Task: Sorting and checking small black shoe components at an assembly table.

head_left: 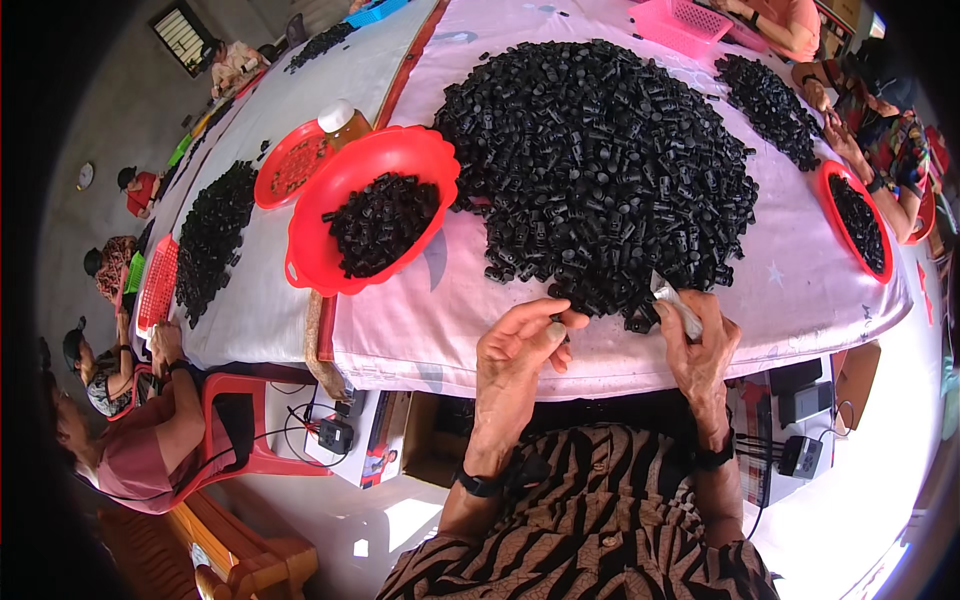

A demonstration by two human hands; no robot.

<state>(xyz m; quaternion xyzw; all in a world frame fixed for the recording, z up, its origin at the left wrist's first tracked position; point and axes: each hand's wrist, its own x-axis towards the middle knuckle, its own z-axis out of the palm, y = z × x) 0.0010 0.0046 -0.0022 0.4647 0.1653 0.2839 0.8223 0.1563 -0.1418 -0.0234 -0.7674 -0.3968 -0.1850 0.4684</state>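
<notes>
A large heap of small black plastic parts (600, 150) covers the middle of the pink cloth. At its near edge my left hand (522, 345) pinches one small black part between thumb and fingers. To the right, my right hand (697, 345) is closed around a small tool with a pale grip (682, 312) and a flat, blade-like tip, which points at the parts in front of it. Its exact kind is hard to make out. Left of the heap, a red plastic bowl (300, 250) holds more of the black parts.
Behind the bowl stand a red plate (275, 180) of small pieces and a white-lidded jar (345, 122). A pink basket (680, 25) is at the far edge. Co-workers sit left and right, with smaller black piles and a red tray (835, 215). A red chair (270, 455) stands at left.
</notes>
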